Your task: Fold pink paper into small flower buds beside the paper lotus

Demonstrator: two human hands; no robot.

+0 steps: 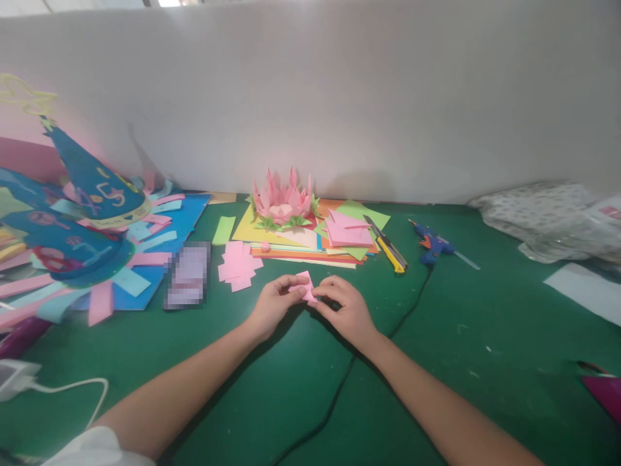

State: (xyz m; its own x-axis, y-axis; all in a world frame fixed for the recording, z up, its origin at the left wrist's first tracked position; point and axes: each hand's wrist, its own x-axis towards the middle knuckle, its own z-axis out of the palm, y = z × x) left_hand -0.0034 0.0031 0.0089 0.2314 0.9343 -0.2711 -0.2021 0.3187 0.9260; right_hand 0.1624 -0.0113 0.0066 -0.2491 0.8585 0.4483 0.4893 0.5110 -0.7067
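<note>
A small pink piece of paper (306, 283) is held between my two hands, just above the green table. My left hand (279, 303) pinches its left side with thumb and fingers. At its lower right edge, the thumb and fingertips of my right hand (348, 307) close on the paper, which looks partly folded. Left of the hands lies a loose pile of small pink paper squares (237, 266). Behind them, a pink paper lotus (283, 197) with green leaves sits on a stack of coloured paper (310, 254).
A yellow cutter knife (392, 252) and a blue glue gun (431, 244) lie to the right, the gun's black cable (334, 404) crossing under my right arm. Blue paper cone hats (92, 175) and a phone (188, 275) are left. Plastic bags (553, 217) lie far right.
</note>
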